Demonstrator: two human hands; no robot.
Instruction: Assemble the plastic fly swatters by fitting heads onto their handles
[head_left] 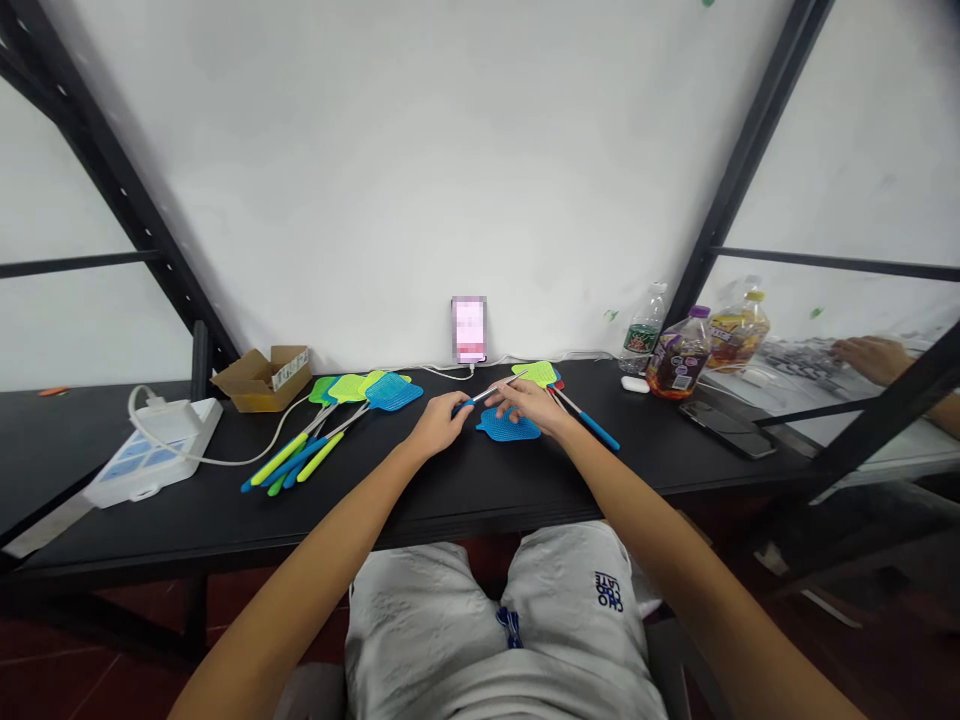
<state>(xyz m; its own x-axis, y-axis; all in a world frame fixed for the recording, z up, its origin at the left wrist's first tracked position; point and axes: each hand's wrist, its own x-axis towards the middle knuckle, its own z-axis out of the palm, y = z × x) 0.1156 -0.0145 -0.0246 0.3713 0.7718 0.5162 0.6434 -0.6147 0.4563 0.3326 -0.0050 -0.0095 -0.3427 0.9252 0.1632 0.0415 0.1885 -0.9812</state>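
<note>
My left hand (440, 424) is closed around the blue grip of a fly swatter handle (480, 396), whose thin metal rod points up and to the right. The fingers of my right hand (529, 403) are bent against that rod, and its tip shows just past them. Under my right hand, a loose blue swatter head (510, 427) lies flat on the black table (465, 490). Beyond it is a yellow-green swatter head (535, 374). To the right rests another blue-gripped handle (598, 428). Several fly swatters (304, 455) with blue and yellow-green heads lie piled on the left.
A phone (469, 330) leans on the wall, its cable trailing behind. An open cardboard box (264, 380) and a white power strip (154, 450) sit left. At right are bottles (679, 355), a white case (634, 384) and a dark phone (727, 430). Another person's hand (870, 358) shows far right.
</note>
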